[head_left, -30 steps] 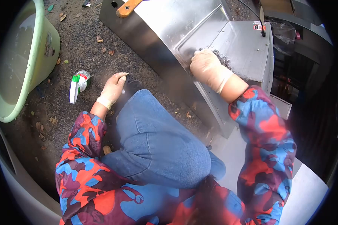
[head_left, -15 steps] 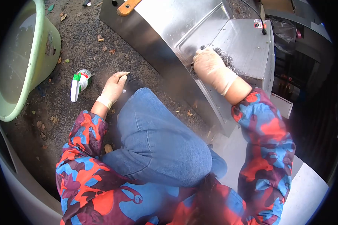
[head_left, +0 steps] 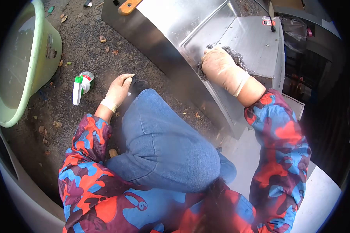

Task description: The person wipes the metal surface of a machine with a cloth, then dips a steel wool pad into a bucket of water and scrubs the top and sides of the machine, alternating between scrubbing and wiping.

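In a pale, thin glove, my right hand (head_left: 221, 70) is closed over a grey steel wool scrubber (head_left: 237, 58). It presses the wool against the stainless steel appliance (head_left: 206, 29), beside the raised metal box section. Tufts of wool stick out on both sides of the hand. Also gloved, my left hand (head_left: 118, 90) is low over the ground near a dark shoe (head_left: 140, 84), just beyond my bent knee. Its fingers are curled together, and whatever they may hold is hidden. To its left, a spray bottle (head_left: 85, 82) with a green and white trigger head lies nearby.
A pale green tub (head_left: 55, 48) of murky water stands at the left. The appliance has a wooden handle (head_left: 129, 6) at its top edge, and a black cable (head_left: 269, 17) hangs over the box section. Dry leaves lie on the rough ground (head_left: 93, 46).
My right hand and the steel wool have shifted slightly to the right on the metal, and the right forearm has swung outward. My left hand stays almost where it was.
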Available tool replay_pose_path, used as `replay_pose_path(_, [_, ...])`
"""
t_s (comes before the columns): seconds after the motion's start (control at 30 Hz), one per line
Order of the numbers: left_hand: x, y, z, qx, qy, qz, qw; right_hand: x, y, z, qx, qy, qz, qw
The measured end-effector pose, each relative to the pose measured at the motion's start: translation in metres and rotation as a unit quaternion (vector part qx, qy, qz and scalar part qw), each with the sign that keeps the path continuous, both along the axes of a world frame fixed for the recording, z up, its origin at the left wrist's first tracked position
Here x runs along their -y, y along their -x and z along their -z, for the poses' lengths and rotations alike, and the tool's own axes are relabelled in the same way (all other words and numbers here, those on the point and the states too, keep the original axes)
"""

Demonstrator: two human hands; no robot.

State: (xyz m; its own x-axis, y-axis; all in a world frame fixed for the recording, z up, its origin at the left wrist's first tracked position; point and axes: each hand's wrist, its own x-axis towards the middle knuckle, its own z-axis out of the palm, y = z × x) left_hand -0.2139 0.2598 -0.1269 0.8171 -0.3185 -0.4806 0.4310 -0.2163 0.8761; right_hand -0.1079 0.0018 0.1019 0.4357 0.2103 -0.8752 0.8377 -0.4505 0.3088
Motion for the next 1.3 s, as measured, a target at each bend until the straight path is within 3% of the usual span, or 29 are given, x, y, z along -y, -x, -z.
replay_pose_path(0.1, [0.0, -0.001, 0.006, 0.041, 0.007, 0.003, 0.999, 0.003, -0.006, -0.025, 0.02, 0.002, 0.045, 0.999])
replay_pose_path(0.17, [-0.002, -0.003, -0.013, 0.025, 0.011, 0.002, 1.0, 0.01, -0.013, -0.053, 0.04, -0.032, 0.023, 0.998])
replay_pose_path(0.23, [-0.003, -0.011, -0.039, 0.014, 0.015, 0.0, 1.0, 0.001, -0.012, -0.088, 0.077, 0.024, 0.065, 0.995])
replay_pose_path(0.3, [-0.001, -0.017, -0.071, -0.058, 0.122, -0.008, 0.991, -0.005, -0.012, -0.137, 0.1, 0.075, 0.042, 0.991])
replay_pose_path(0.37, [0.007, -0.021, -0.104, -0.035, 0.159, -0.001, 0.987, 0.011, -0.005, -0.195, 0.153, -0.11, 0.051, 0.981])
replay_pose_path(0.47, [0.029, -0.031, -0.143, 0.075, 0.242, 0.003, 0.967, 0.019, 0.031, -0.253, 0.22, -0.164, 0.147, 0.95])
replay_pose_path(0.53, [0.051, -0.043, -0.159, 0.082, 0.322, 0.01, 0.943, 0.03, 0.069, -0.271, 0.29, -0.317, 0.276, 0.859])
replay_pose_path(0.6, [0.082, -0.05, -0.152, 0.121, 0.299, 0.015, 0.946, 0.05, 0.112, -0.282, 0.258, -0.376, 0.501, 0.736])
replay_pose_path(0.63, [0.096, -0.052, -0.15, 0.156, 0.274, 0.015, 0.949, 0.065, 0.138, -0.28, 0.305, -0.375, 0.531, 0.696])
replay_pose_path(0.67, [0.104, -0.056, -0.16, 0.108, 0.245, 0.051, 0.962, 0.063, 0.153, -0.28, 0.284, -0.402, 0.628, 0.603])
replay_pose_path(0.7, [0.122, -0.057, -0.15, 0.122, 0.25, 0.052, 0.959, 0.063, 0.175, -0.272, 0.316, -0.42, 0.726, 0.443])
replay_pose_path(0.73, [0.144, -0.057, -0.132, 0.186, 0.229, 0.038, 0.955, 0.055, 0.189, -0.258, 0.34, -0.477, 0.736, 0.339])
replay_pose_path(0.77, [0.164, -0.057, -0.117, 0.249, 0.208, 0.022, 0.946, 0.056, 0.201, -0.246, 0.343, -0.498, 0.731, 0.317])
replay_pose_path(0.83, [0.197, -0.047, -0.11, 0.296, 0.211, 0.001, 0.932, 0.068, 0.221, -0.21, 0.284, -0.61, 0.709, 0.211])
replay_pose_path(0.87, [0.211, -0.042, -0.105, 0.34, 0.171, -0.023, 0.925, 0.081, 0.23, -0.196, 0.282, -0.61, 0.709, 0.214])
replay_pose_path(0.93, [0.216, -0.044, -0.108, 0.333, 0.187, -0.047, 0.923, 0.095, 0.232, -0.176, 0.473, -0.458, 0.493, 0.569])
replay_pose_path(0.97, [0.216, -0.044, -0.109, 0.329, 0.19, -0.052, 0.924, 0.1, 0.231, -0.174, 0.5, -0.453, 0.445, 0.589])
replay_pose_path(1.0, [0.218, -0.045, -0.109, 0.33, 0.188, -0.051, 0.924, 0.099, 0.214, -0.175, 0.49, -0.511, 0.454, 0.541])
replay_pose_path(1.03, [0.22, -0.046, -0.109, 0.333, 0.186, -0.051, 0.923, 0.093, 0.193, -0.176, 0.444, -0.613, 0.483, 0.439])
replay_pose_path(1.07, [0.222, -0.046, -0.111, 0.336, 0.184, -0.051, 0.922, 0.082, 0.166, -0.179, 0.298, -0.77, 0.526, 0.204])
replay_pose_path(1.1, [0.222, -0.047, -0.115, 0.339, 0.179, -0.053, 0.922, 0.075, 0.14, -0.184, 0.198, -0.832, 0.511, 0.082])
replay_pose_path(1.13, [0.223, -0.048, -0.122, 0.329, 0.206, -0.058, 0.92, 0.073, 0.115, -0.192, 0.132, -0.865, 0.484, 0.022])
replay_pose_path(1.2, [0.225, -0.053, -0.146, 0.337, 0.249, -0.063, 0.906, 0.085, 0.074, -0.212, 0.047, -0.899, 0.434, -0.027])
replay_pose_path(1.3, [0.235, -0.068, -0.204, 0.423, 0.314, -0.072, 0.847, 0.128, 0.054, -0.25, 0.007, -0.916, 0.402, 0.01])
